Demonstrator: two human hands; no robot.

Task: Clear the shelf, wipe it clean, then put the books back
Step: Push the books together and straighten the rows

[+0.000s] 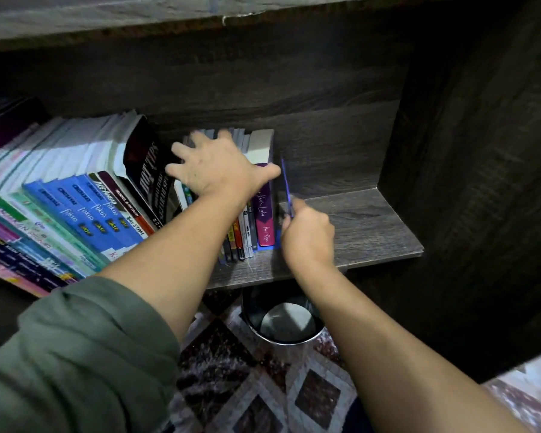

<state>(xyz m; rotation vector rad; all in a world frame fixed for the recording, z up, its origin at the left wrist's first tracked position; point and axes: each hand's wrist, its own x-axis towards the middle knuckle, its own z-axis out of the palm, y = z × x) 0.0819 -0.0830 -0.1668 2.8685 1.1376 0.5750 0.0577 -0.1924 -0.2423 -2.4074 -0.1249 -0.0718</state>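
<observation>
My left hand (219,165) lies with fingers spread over the tops of the small upright books (246,237) on the shelf (363,226), hiding most of them. My right hand (306,237) has its fingers curled round a thin blue thing (286,185) just beside the purple book (264,210). It is too blurred to tell what it is.

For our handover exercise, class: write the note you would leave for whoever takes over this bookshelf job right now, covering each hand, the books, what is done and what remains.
Left hand: fingers spread, pressing on the tops of the small upright books.
Right hand: grips the blue bookend standing against the purple book at that group's right end.
Leaning textbooks fill the left of the shelf.
Done: cannot tell whether it has been wiped; no cloth in view.
Left: if wiped, set the bookend; otherwise clear everything.
</observation>
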